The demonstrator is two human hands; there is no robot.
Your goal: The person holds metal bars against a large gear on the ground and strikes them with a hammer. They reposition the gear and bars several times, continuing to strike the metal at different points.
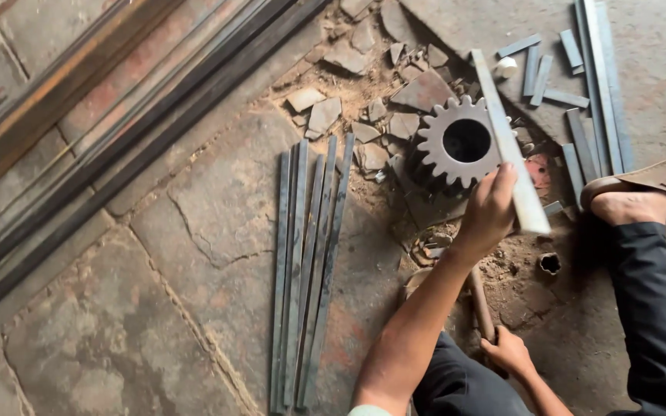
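Clearly, the left hand (489, 209) has its fingers (502, 181) wrapped round a flat steel bar (507, 139) lying across the gear (460, 142). Below the gear, the right hand (509, 350) grips a wooden handle (481, 304).

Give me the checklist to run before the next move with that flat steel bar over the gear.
1. Left hand grip on flat grey steel bar: ok, fingers closed around it.
2. Bar crossing the toothed steel gear: ok.
3. Right hand closed on wooden handle: ok.
4. Handle's head: cannot tell, hidden.
5. Sandalled foot apart from gear: ok.
6. Gear steady on broken stone rubble: cannot tell.
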